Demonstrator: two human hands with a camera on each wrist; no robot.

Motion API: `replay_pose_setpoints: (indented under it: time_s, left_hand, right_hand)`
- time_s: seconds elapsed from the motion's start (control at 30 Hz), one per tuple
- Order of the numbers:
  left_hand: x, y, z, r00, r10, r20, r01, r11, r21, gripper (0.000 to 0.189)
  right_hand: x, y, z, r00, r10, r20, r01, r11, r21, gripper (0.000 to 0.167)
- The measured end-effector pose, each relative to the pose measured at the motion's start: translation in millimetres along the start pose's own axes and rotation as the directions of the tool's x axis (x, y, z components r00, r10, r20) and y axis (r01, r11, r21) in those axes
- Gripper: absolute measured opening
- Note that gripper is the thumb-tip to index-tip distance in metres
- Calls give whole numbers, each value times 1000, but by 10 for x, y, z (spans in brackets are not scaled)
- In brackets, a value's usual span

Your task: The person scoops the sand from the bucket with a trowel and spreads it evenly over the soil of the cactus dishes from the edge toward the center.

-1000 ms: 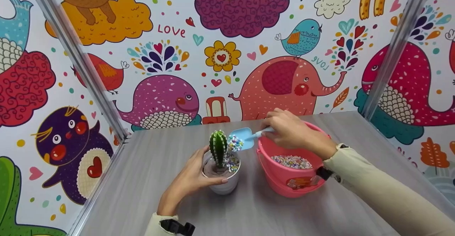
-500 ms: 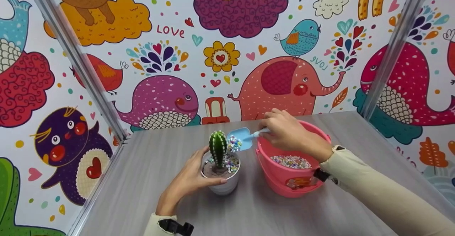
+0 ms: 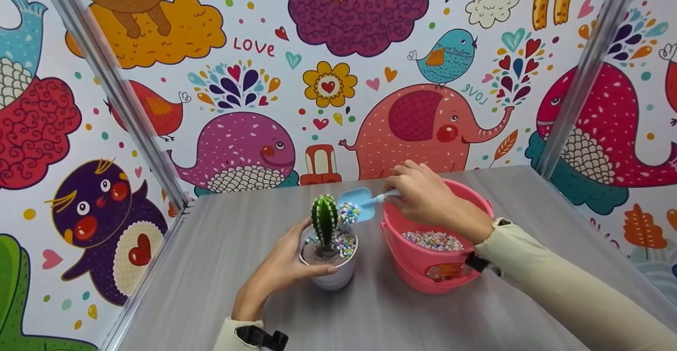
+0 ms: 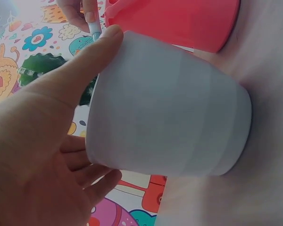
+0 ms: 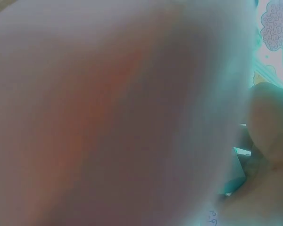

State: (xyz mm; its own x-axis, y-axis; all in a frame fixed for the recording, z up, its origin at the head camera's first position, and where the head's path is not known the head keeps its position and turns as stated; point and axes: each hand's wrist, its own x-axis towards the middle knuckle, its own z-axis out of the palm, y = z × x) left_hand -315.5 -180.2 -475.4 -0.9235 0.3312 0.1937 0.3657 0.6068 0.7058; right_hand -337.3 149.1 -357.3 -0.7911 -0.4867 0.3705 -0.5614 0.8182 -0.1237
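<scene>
A green cactus (image 3: pixel 324 219) stands in a white pot (image 3: pixel 334 278), with colourful beads over part of the soil. My left hand (image 3: pixel 283 261) grips the pot by its rim, thumb on the near side and fingers round the left; the left wrist view shows the ribbed pot (image 4: pixel 170 108) close up. My right hand (image 3: pixel 418 192) holds a light blue toy shovel (image 3: pixel 365 212) by its handle. Its scoop carries a heap of beads (image 3: pixel 348 212) and tilts over the right of the pot, beside the cactus. The right wrist view is mostly a blur, with the hand (image 5: pixel 273 141) at its right edge.
A pink bucket (image 3: pixel 423 271) holding many small beads (image 3: pixel 433 240) stands right of the pot, under my right forearm. The grey wood-grain table (image 3: pixel 211 245) meets a cartoon-printed wall (image 3: pixel 254 155) at the back. Metal posts (image 3: pixel 127 97) rise at the sides.
More beads lie on the soil than one second ago, also left of the cactus, and the heap on the shovel is slightly smaller. Both hands keep nearly the same place.
</scene>
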Motion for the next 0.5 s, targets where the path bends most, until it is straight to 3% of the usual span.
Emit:
replay_pose_setpoints:
  time_s: [0.5]
  left_hand:
    - [2, -10, -3, 1000, 4, 3, -4, 1000, -6, 124]
  right_hand:
    - [-12, -30, 20, 999, -14, -30, 13, 1000, -22, 14]
